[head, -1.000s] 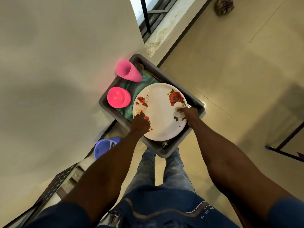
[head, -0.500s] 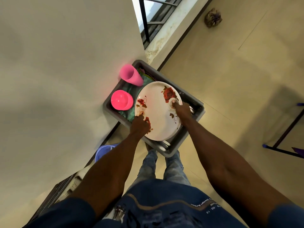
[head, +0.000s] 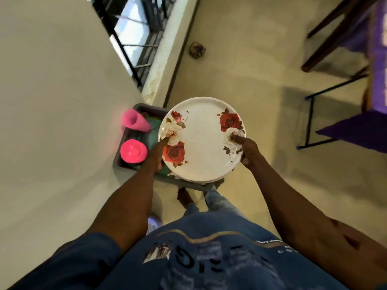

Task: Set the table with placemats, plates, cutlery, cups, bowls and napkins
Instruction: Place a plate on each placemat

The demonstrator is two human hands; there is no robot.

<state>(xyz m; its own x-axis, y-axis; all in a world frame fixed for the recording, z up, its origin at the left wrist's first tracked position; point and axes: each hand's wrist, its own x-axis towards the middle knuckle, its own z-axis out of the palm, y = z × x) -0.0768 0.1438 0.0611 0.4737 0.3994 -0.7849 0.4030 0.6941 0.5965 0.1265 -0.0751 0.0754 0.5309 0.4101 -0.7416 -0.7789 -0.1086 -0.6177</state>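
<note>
A: Where is the plate?

B: The white plate (head: 202, 141) with red roses is held level above the grey bin (head: 144, 107), which sits on the floor against the wall. The plate covers most of the bin's right part.

A: And the hands?

B: Both grip the plate. The left hand (head: 156, 152) holds its left rim, thumb stretched along the top over the pale rose. The right hand (head: 246, 149) pinches the right rim, thumb on top, fingers curled beneath.

A: Is there more than one plate?

B: A second edge shows just under the near rim, so it may be a stack; I cannot tell how many.

A: What else is in the bin?

B: At its left side a pink cup (head: 135, 122) lies on its side, and nearer the person a pink bowl (head: 133, 150) stands upright. Green cloth (head: 154, 130) lies between them and the plate.

A: Beyond the bin?

B: A window (head: 136, 34) with dark bars farther along the wall, and well to the right a dark frame with purple cloth (head: 356, 130).
</note>
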